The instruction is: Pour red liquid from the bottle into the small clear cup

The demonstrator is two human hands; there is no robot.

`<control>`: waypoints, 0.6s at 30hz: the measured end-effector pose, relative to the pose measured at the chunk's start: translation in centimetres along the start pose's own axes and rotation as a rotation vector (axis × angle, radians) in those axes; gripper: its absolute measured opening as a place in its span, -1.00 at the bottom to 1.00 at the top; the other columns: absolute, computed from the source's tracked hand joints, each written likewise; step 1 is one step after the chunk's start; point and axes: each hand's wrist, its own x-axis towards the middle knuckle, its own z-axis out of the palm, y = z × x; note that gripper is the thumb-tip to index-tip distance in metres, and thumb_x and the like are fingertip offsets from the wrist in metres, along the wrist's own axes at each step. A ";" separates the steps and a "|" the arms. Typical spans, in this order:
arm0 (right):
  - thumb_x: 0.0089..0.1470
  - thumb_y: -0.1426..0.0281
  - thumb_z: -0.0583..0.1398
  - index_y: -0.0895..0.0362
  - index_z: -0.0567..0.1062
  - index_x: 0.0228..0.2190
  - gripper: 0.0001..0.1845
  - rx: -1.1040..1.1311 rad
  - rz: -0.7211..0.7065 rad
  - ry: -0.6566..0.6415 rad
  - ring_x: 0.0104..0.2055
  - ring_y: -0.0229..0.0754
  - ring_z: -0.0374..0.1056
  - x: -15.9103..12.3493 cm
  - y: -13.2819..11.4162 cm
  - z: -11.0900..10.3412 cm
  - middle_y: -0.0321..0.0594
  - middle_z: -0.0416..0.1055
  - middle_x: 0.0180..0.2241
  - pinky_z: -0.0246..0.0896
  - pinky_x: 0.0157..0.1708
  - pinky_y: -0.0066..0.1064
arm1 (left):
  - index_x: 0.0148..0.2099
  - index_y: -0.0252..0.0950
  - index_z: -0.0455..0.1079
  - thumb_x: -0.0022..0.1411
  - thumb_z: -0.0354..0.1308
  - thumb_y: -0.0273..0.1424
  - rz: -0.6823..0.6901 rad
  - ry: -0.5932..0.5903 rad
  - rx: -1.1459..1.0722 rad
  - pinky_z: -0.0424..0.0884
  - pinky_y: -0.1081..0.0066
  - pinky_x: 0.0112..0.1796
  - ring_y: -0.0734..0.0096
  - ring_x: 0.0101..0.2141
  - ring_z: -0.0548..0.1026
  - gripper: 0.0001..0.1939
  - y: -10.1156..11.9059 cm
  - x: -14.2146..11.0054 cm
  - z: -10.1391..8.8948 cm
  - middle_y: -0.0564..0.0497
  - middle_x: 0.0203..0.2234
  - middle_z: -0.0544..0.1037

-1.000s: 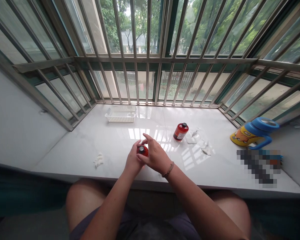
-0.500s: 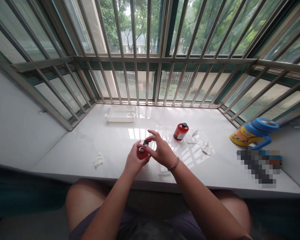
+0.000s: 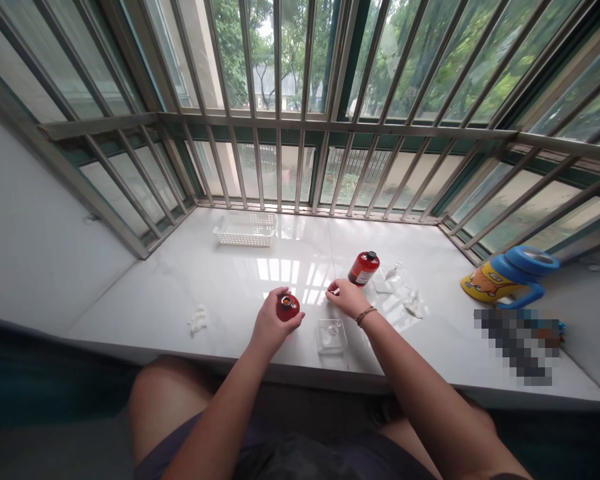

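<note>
Head view: your left hand (image 3: pixel 273 327) wraps around the uncapped red bottle (image 3: pixel 293 312), its long axis roughly upright, mouth up. Leftward of your right hand (image 3: pixel 351 299) lies that bottle; those fingers are curled together, contents impossible to tell. A clear dish (image 3: pixel 332 344) sits between, nearer the counter's edge (image 3: pixel 220 351).

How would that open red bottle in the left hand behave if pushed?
The red bottle looks glossy, so it may feel slippery. Its rounded body would probably roll if it fell, and its uncapped mouth could spill any contents.
</note>
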 end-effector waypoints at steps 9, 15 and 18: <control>0.26 0.35 0.25 0.17 0.63 -0.26 -0.83 -0.098 -0.002 -0.002 -0.20 -0.13 0.51 1.4 0.2 1.9 -0.05 0.56 -0.15 0.31 -0.12 -0.37 | 0.16 -0.15 0.40 0.12 0.48 -0.26 0.000 -0.007 0.022 0.53 0.07 0.13 0.08 0.07 0.59 -0.42 0.2 0.0 -0.2 -0.09 0.11 0.57; 0.37 0.29 0.17 0.20 0.53 0.04 -0.68 -0.050 0.019 0.096 -0.04 -0.03 0.51 1.2 0.3 1.4 0.05 0.54 -0.03 0.34 -0.03 -0.28 | 0.15 -0.14 0.40 0.12 0.48 -0.27 -0.005 0.002 0.019 0.52 0.11 0.12 0.10 0.08 0.59 -0.43 0.2 -0.1 0.0 -0.08 0.11 0.57; 0.43 0.23 0.09 0.19 0.54 0.00 -0.65 0.013 0.007 0.122 -0.08 -0.02 0.51 0.0 0.4 0.1 0.05 0.56 -0.05 0.38 -0.06 -0.22 | 0.14 -0.14 0.41 0.12 0.48 -0.28 -0.009 0.002 0.014 0.52 0.12 0.12 0.11 0.06 0.59 -0.43 0.3 -0.1 0.0 -0.07 0.10 0.57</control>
